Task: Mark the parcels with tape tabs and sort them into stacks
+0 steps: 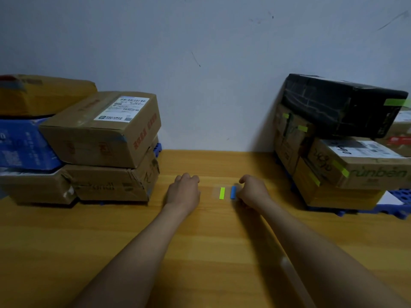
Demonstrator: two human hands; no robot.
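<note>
The right hand (253, 192) sits mid-counter (200, 241) with its grip curled against the right edge of the blue tab (233, 192), which it seems to be pinching, though the fingertips are tucked out of sight. The green tab (222, 193) lies just beside the blue one, both on a faint clear sheet (215, 193). The left hand (184, 192) rests near them with its grip loosely curled and nothing in it, not touching the sheet. That's the first worry: with nothing holding the sheet down, I'd expect it to lift along with the blue tab, or the green tab to get dragged with it. A tab this thin could also fold and stick to itself or to a finger. The left stack (100, 138) shows no tabs I can see, while the right stack (333, 152) wears green ones, so a blue tab on the wrong parcel would muddle the sorting. The black parcel (342, 103) on top of the right stack sits tilted and overhanging. Setting another on top or bumping it looks likely to tip it off.
</note>
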